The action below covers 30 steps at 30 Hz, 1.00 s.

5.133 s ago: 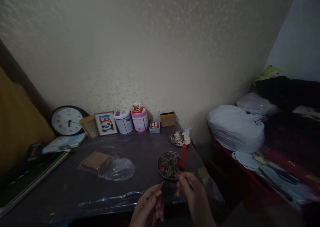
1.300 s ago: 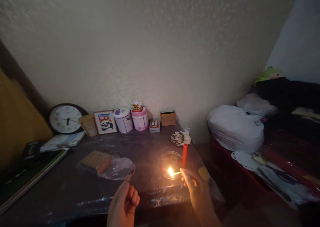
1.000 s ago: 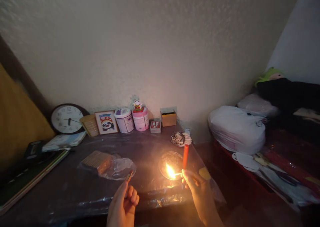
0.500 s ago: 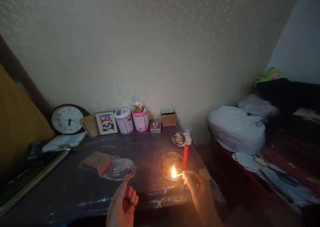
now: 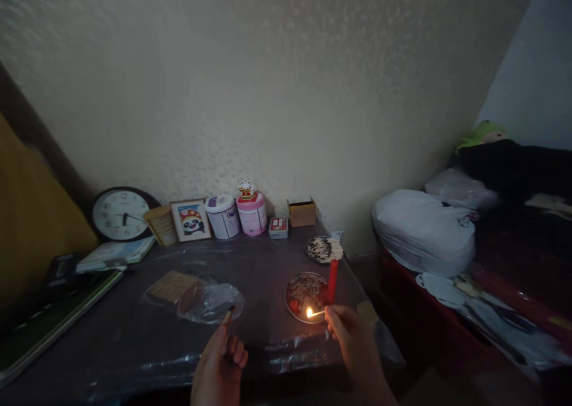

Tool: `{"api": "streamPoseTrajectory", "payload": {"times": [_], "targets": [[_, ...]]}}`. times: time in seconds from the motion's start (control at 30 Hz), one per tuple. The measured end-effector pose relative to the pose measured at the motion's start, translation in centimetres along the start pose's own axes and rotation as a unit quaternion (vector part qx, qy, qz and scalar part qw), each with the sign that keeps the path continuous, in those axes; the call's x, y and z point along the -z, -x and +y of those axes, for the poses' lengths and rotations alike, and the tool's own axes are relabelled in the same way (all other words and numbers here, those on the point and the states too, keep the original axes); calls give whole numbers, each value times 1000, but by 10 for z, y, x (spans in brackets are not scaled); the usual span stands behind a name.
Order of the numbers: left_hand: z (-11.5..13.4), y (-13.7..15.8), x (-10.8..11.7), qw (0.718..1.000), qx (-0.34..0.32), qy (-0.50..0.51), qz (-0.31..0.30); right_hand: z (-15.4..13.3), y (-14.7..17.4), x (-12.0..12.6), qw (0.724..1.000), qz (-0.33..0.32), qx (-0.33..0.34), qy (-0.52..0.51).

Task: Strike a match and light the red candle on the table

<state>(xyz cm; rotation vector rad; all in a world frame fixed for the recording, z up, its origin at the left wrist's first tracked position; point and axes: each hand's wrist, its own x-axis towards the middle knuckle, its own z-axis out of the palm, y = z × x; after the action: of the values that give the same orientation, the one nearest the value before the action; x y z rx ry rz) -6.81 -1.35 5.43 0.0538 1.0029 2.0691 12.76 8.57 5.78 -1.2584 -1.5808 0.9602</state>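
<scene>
My right hand (image 5: 351, 334) pinches a burning match (image 5: 318, 314) by its pale end, the small flame pointing left over a round dish (image 5: 288, 301). A red candle (image 5: 332, 281) stands upright at the dish's right side, and no flame shows on its top. Grainy bits and red lumps lie in the dish. At the lower middle, my left hand (image 5: 221, 358) is closed on a thin brownish strip with a dark edge (image 5: 229, 315), seen nearly edge-on; its kind is unclear. Beyond the dish, a plate of dark-tipped matches (image 5: 324, 249) sits near the table's right edge.
A clear plastic bag (image 5: 214, 301) holding a ribbed brown piece lies left of the dish. Along the wall stand a clock (image 5: 120, 215), a panda picture (image 5: 190, 220), two tins (image 5: 223, 218), a small box (image 5: 278, 227) and a cardboard box (image 5: 302, 213). White bags (image 5: 422, 233) sit off to the right.
The match flame has shrunk and the glow over the table and hands has dimmed. Both hands stay almost in the same place.
</scene>
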Motion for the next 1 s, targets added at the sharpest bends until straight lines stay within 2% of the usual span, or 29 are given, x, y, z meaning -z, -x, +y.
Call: {"api": "streamPoseTrajectory", "payload": {"times": [0.33, 0.63, 1.0], "targets": [[-2, -2, -1, 1000, 4, 25, -1, 0, -1, -9, 1000, 6, 20, 4], [-3, -3, -4, 999, 8, 34, -4, 6, -4, -15, 992, -21, 106, 65], [-7, -6, -3, 998, 30, 50, -2, 1, -10, -23, 994, -15, 75, 81]]}}
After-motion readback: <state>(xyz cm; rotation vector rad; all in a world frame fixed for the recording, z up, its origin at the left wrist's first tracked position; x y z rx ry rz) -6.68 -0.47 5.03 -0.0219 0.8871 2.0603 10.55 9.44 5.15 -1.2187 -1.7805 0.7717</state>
